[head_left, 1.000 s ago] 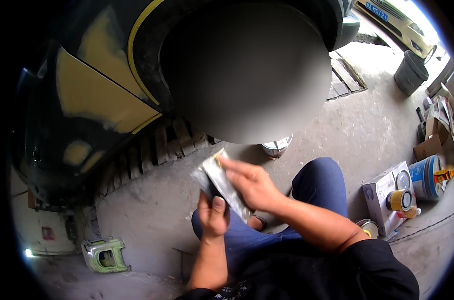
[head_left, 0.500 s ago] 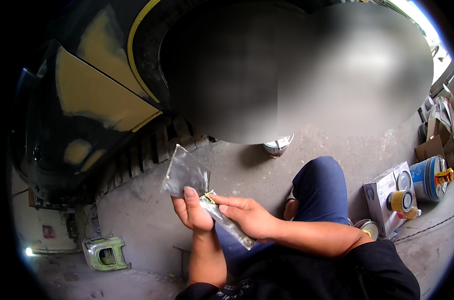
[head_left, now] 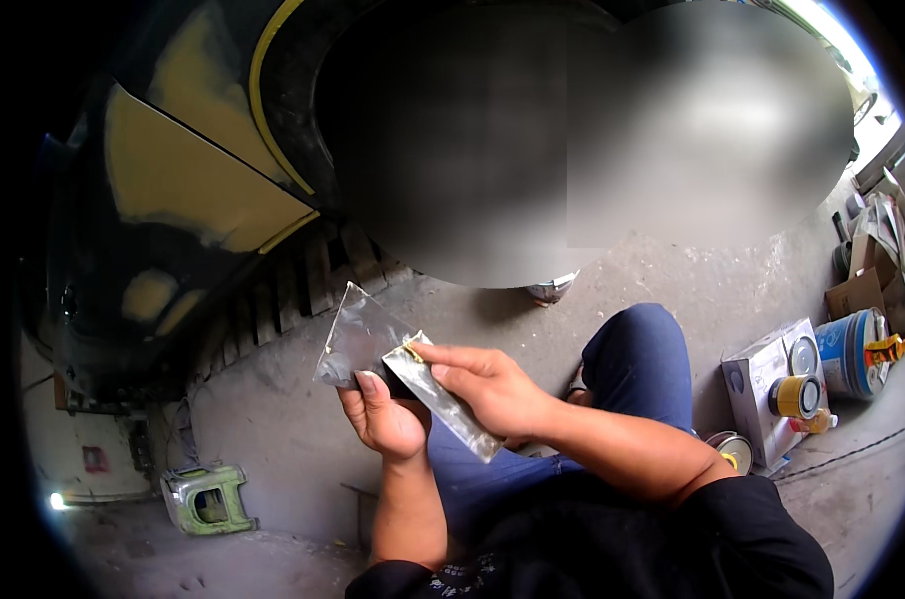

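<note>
In front of my lap, my left hand (head_left: pixel 391 427) grips a thin grey plate (head_left: pixel 361 334) by its near edge, thumb on top. My right hand (head_left: pixel 497 389) holds a broad, flat scraper (head_left: pixel 457 411) with smeared, shiny faces. A small dab of yellowish putty (head_left: pixel 412 346) clings to the scraper's far end, close to my right index fingertip. This end overlaps the plate's right part; whether the two touch, I cannot tell. The right fingers behind the scraper are hidden.
A dark car panel (head_left: pixel 168 180) with tan filler patches and yellow tape rises at the left. A green stool (head_left: pixel 213 499) stands below it. On the right are a white box (head_left: pixel 747 389), a yellow-banded tin (head_left: pixel 798 397) and a blue bucket (head_left: pixel 844 351). A blurred patch hides the area ahead.
My right hand has moved the scraper away from me, up over the plate's right side. The left hand and plate have shifted only slightly.
</note>
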Available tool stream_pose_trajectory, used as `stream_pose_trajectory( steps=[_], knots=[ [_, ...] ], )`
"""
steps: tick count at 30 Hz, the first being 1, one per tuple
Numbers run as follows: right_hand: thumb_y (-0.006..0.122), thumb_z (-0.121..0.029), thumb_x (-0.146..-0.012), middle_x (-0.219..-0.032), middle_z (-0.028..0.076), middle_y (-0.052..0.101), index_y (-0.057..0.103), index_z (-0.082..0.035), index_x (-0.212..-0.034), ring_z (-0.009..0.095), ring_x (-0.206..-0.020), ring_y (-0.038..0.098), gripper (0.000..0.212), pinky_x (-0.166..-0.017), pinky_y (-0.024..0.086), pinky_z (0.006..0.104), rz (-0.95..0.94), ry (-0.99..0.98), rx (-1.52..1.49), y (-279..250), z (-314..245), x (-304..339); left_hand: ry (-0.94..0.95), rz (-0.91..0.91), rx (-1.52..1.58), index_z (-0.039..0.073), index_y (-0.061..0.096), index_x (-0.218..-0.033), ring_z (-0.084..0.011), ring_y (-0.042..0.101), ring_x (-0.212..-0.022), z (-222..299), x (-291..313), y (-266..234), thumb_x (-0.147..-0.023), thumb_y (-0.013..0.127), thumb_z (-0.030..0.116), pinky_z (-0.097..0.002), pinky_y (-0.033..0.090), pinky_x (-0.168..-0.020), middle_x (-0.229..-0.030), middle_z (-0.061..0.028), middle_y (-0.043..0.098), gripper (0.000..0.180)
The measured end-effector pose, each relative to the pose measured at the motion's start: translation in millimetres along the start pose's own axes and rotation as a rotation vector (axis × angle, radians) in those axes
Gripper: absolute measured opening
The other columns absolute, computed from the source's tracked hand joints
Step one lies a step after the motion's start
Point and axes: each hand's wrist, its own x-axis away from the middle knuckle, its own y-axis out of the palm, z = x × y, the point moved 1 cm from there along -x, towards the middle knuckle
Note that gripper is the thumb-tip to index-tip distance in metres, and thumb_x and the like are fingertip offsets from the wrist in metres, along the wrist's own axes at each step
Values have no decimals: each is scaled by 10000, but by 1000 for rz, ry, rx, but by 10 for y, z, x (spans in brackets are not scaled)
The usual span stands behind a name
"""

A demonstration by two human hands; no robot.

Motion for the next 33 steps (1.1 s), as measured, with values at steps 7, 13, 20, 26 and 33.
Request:
stream_pose_trajectory(
  steps=[7, 13, 20, 26, 33],
  knots=[
    [502, -138, -968, -1119, 87, 661, 537, -45, -1318, 88, -983, 560, 364, -881, 458, 244, 61, 20, 153, -47, -89, -12, -142, 16, -5, 2, 435, -1361, -249, 468, -1239, -26, 30, -63, -975, 429, 119, -393, 343, -1065, -1359, -141, 489, 403],
    [552, -166, -940, -1052, 214, 661, 600, -140, -1267, 183, -909, 661, 331, -832, 495, 305, 102, -309, 463, 22, 209, 103, -266, 85, -87, 37, 430, -1350, -252, 496, -1202, 4, -70, -106, -989, 428, 175, -387, 369, -1035, -1322, -111, 512, 387],
    [545, -93, -911, -904, 192, 663, 583, -98, -1281, 210, -762, 638, 372, -740, 508, 330, 35, -269, 711, -141, -135, -113, -340, 25, 116, 54, 341, -1420, -263, 471, -1242, 44, -31, -46, -999, 389, 156, -407, 358, -1063, -1377, -115, 466, 436],
    [561, -74, -869, -675, 156, 525, 620, -127, -1234, 291, -607, 539, 374, -581, 462, 379, 85, -504, 877, -255, -249, -110, -467, -87, 63, 52, 391, -1391, -259, 479, -1243, 13, 92, -124, -994, 406, 125, -403, 371, -1061, -1361, -124, 487, 404],
    [601, -134, -879, -611, 133, 457, 612, -217, -1250, 306, -503, 502, 380, -480, 423, 415, 88, -628, 1121, -254, -67, 44, -600, -89, 155, 56, 458, -1354, -207, 533, -1166, 166, 10, -246, -989, 443, 96, -379, 413, -1022, -1287, -102, 552, 367]
  ],
)
